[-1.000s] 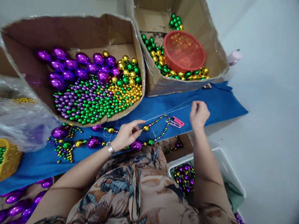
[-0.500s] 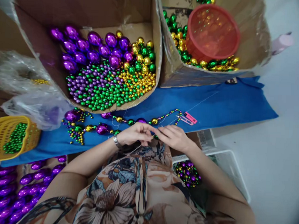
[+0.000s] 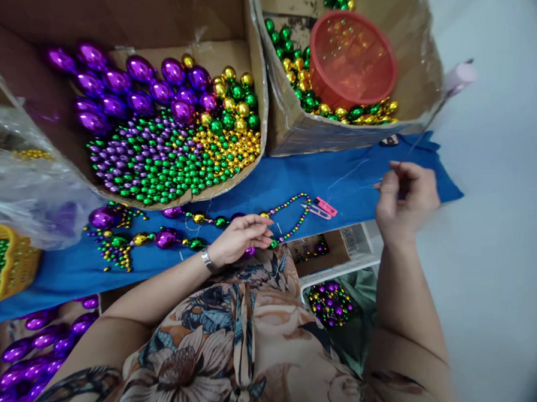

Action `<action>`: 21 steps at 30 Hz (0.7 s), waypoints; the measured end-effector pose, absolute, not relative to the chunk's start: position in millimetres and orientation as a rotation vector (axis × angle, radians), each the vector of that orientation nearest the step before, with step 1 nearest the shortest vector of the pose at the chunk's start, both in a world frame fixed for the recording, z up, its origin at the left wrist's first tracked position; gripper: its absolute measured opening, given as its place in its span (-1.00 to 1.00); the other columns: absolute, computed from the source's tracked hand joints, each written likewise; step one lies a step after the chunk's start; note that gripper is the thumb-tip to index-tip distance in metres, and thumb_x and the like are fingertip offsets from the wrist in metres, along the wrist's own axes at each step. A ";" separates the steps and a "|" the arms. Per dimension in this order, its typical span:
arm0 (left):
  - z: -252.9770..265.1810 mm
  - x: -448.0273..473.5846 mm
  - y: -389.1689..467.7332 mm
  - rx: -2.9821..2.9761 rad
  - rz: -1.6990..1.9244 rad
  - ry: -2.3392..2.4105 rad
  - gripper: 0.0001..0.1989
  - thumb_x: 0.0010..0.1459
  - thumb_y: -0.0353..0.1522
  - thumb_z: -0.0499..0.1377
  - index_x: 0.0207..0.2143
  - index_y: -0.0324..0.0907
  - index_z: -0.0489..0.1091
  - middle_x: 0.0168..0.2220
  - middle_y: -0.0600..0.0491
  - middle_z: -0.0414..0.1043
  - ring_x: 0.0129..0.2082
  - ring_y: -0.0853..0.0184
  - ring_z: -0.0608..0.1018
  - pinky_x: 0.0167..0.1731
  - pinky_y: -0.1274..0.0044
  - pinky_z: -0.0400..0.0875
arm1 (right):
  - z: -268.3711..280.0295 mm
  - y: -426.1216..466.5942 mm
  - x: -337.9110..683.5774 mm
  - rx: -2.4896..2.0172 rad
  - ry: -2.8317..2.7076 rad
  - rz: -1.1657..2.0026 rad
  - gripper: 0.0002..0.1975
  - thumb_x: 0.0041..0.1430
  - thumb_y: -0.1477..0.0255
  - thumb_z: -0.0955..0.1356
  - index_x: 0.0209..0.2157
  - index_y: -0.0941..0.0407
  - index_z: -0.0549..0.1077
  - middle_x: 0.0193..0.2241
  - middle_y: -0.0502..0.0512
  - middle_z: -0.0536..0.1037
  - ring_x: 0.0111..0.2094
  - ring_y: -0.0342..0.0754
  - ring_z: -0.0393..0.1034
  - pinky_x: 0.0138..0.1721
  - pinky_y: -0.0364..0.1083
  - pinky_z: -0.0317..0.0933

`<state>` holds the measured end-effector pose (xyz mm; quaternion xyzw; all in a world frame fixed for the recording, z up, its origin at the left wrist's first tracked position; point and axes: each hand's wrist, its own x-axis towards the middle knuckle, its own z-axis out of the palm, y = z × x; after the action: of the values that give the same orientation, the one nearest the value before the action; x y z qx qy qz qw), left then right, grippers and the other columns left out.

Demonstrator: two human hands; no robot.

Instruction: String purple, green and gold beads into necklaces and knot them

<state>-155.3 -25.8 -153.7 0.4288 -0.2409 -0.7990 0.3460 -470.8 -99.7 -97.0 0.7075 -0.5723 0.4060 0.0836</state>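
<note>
A bead necklace of purple, green and gold beads lies in a long loop on the blue cloth. My left hand is over its near strand, fingers together and closed around the beads, which it partly hides. Off to the right and raised above the cloth, my right hand has curled fingers and a pinched thumb; what it pinches is too thin to make out. A fine pale thread lies between the necklace and that hand. Beside the loop's right end are small thread snips with a pink label.
A cardboard box of sorted beads stands behind my left hand. Another box holds beads and a red basket. At left is a yellow basket of green beads. Strung beads lie low at right, below the cloth's edge.
My right hand has left my left hand and swung out to the right, upward from the necklace. My left hand stays at the strand. The whole view has shifted, moving the scene leftward.
</note>
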 end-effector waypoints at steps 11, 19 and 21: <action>-160.6 -200.6 -20.9 1.180 -2.143 -0.214 -0.76 0.09 -0.55 0.24 -0.15 -0.31 0.40 -0.25 -0.12 0.55 -0.34 0.31 0.64 -0.24 0.46 0.55 | -198.8 -98.4 -416.3 2.901 -1.825 0.688 -0.76 0.37 0.37 0.14 -0.10 0.14 0.35 -0.31 0.15 0.58 -0.35 -0.06 0.48 -0.31 -0.11 0.29; -176.5 -222.9 -29.3 1.189 -2.061 -0.046 -0.82 0.11 -0.58 0.21 -0.22 -0.30 0.34 -0.33 -0.08 0.54 -0.36 0.31 0.63 -0.20 0.43 0.50 | -226.8 -116.5 -388.1 3.044 -1.634 0.114 -0.70 0.33 0.30 0.24 -0.01 0.10 0.45 -0.18 0.19 0.55 -0.24 -0.02 0.46 -0.27 -0.11 0.24; -179.4 -226.9 -30.4 1.182 -2.043 -0.005 -0.85 0.12 -0.58 0.19 -0.24 -0.30 0.35 -0.33 -0.08 0.54 -0.37 0.30 0.63 -0.19 0.42 0.50 | -227.5 -116.9 -390.3 3.050 -1.631 0.103 -0.71 0.34 0.28 0.23 -0.09 0.11 0.49 -0.22 0.18 0.56 -0.27 -0.03 0.45 -0.30 -0.12 0.22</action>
<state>-226.9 -30.4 -179.4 0.4629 -0.0021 -0.8004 0.3809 -390.3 -116.9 -227.5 0.8702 -0.4655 0.0295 -0.1586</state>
